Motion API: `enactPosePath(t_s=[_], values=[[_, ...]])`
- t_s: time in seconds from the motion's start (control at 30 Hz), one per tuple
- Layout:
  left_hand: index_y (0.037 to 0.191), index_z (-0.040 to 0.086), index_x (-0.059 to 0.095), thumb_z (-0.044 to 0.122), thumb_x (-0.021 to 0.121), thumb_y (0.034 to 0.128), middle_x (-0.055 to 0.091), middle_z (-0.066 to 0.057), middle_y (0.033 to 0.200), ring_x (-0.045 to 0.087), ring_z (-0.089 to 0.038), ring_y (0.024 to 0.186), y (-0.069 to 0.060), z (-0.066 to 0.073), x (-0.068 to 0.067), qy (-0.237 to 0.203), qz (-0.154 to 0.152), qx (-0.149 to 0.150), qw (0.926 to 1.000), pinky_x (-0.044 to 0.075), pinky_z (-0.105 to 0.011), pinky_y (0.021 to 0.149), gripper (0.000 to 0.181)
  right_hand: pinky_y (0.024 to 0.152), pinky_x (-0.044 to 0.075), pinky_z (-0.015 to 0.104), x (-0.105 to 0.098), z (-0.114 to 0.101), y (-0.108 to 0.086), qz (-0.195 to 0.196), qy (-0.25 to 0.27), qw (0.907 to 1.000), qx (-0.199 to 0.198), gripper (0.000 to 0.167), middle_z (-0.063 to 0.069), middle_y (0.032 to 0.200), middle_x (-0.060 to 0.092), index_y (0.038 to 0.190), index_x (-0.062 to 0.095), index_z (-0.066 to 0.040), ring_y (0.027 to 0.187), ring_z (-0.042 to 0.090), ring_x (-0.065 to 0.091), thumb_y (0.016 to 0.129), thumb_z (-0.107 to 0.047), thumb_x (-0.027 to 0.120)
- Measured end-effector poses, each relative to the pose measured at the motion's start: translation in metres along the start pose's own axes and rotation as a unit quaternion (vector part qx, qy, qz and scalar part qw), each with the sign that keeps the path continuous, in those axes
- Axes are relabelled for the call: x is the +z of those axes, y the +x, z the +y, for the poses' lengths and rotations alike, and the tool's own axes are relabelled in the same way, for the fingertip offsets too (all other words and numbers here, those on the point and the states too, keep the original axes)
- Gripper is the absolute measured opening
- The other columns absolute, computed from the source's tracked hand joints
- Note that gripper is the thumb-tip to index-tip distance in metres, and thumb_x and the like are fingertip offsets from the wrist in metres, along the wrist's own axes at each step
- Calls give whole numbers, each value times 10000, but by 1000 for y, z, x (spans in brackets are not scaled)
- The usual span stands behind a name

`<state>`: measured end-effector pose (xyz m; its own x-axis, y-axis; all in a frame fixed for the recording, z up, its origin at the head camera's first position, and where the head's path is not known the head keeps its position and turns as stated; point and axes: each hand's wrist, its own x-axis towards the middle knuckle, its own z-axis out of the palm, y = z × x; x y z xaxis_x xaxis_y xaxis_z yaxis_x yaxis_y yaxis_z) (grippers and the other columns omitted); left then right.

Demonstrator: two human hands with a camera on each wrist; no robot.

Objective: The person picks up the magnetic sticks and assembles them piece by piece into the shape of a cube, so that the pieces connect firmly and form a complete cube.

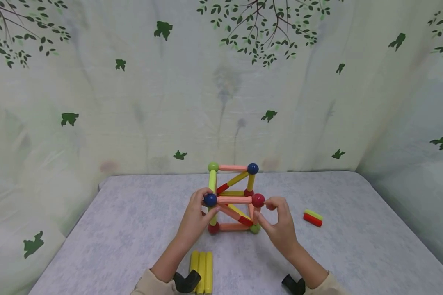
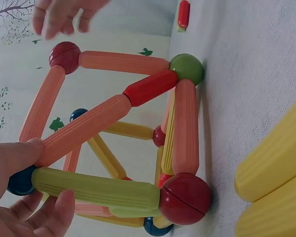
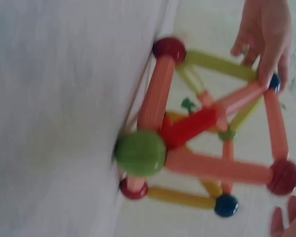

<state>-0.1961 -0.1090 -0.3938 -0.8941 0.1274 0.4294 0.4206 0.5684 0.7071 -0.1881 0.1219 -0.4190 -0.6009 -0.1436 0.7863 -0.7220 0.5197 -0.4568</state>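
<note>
A cube-shaped frame of magnetic rods and balls stands on the table, with pink, yellow and light green rods and diagonals that have red ends. My left hand (image 1: pixel 195 217) pinches the dark blue ball (image 1: pixel 210 200) at the front upper left corner, its thumb by the end of the pink diagonal rod (image 2: pixel 89 129). Beside the red ball (image 1: pixel 258 200) at the front upper right corner is my right hand (image 1: pixel 282 227), fingers parted and slightly bent. A gap shows between that hand and the red ball in the left wrist view. Below sits a green ball (image 3: pixel 141 153).
Several yellow rods (image 1: pixel 202 272) lie side by side near the front, by the left forearm. To the right are a short red rod (image 1: pixel 312 220) and a short light green rod (image 1: pixel 313 214). A leaf-printed curtain (image 1: pixel 192 102) hangs behind the grey table (image 1: pixel 140 213).
</note>
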Motion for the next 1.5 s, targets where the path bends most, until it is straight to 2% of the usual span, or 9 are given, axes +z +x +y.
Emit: enactPosePath(t_s=[0.1, 0.23, 0.57, 0.9, 1.0, 1.17, 1.3, 1.4, 1.5], values=[[1178, 139, 417, 138, 699, 784, 454, -63, 1093, 484, -180, 855, 0, 1, 1, 17, -23, -105, 9999, 470, -236, 625, 485, 776, 465, 238, -2, 11, 4, -518, 184, 9967, 595, 659, 60, 1105, 479, 1224, 386, -87, 950, 134, 500, 687, 2, 759], [1181, 134, 412, 94, 694, 783, 449, -84, 1123, 519, -215, 905, 1, 1, 2, -163, -114, -154, 9997, 491, -229, 636, 489, 712, 505, 262, 1, 20, 4, -1231, 665, 9823, 1249, 703, 47, 1116, 534, 1302, 330, -197, 930, 167, 575, 747, 30, 697], [1222, 129, 396, 36, 687, 775, 434, -118, 1171, 532, -274, 956, 10, -8, -3, -447, -367, -77, 9983, 509, -255, 662, 541, 626, 508, 217, 8, 3, 0, -1011, 528, 9829, 1448, 723, 17, 1040, 557, 1290, 343, -201, 848, 156, 586, 720, 46, 713], [1308, 176, 367, 75, 640, 820, 382, -106, 1287, 471, -308, 1092, 39, -36, -12, -849, -1070, 21, 9906, 504, -346, 740, 568, 637, 508, 222, 20, -20, -2, -1213, 582, 9771, 1646, 699, 19, 1015, 553, 1262, 323, -182, 831, 137, 563, 721, 8, 722], [1345, 195, 347, 161, 666, 809, 356, -111, 1297, 469, -276, 1074, 43, -37, -15, -727, -1086, -74, 9914, 500, -349, 752, 624, 688, 511, 269, 18, -20, -1, -1219, 477, 9809, 1439, 655, 32, 1030, 520, 1268, 333, -159, 869, 141, 541, 748, -79, 723], [1315, 143, 364, 278, 699, 783, 374, -104, 1228, 465, -207, 935, 34, -22, -14, -167, -225, 225, 9994, 497, -316, 708, 643, 789, 452, 375, -1, 2, 12, -316, -143, 9968, 715, 525, 105, 1103, 422, 1228, 396, -62, 976, 216, 446, 794, -113, 688], [1208, 73, 449, 210, 690, 803, 442, -84, 1150, 488, -188, 819, 17, 6, 0, 360, 519, 1142, 9915, 483, -270, 649, 491, 870, 394, 441, -12, 32, 33, -148, -205, 9932, 1136, 544, 144, 1193, 364, 1272, 360, -79, 1053, 267, 405, 818, -102, 659], [1209, 71, 471, 215, 684, 809, 447, -80, 1176, 525, -171, 767, 5, 26, 13, 538, 210, 1601, 9854, 480, -221, 614, 475, 855, 424, 451, -14, 50, 45, -699, -10, 9848, 1592, 593, 156, 1176, 417, 1320, 323, -141, 1027, 282, 470, 828, -116, 653], [1254, 115, 461, 262, 659, 827, 428, -51, 1223, 545, -148, 841, -1, 36, 25, 553, -528, 1647, 9834, 486, -206, 678, 493, 797, 471, 430, -12, 61, 51, -1212, 156, 9772, 1736, 550, 178, 1103, 523, 1303, 341, -145, 946, 284, 563, 840, -84, 631]])
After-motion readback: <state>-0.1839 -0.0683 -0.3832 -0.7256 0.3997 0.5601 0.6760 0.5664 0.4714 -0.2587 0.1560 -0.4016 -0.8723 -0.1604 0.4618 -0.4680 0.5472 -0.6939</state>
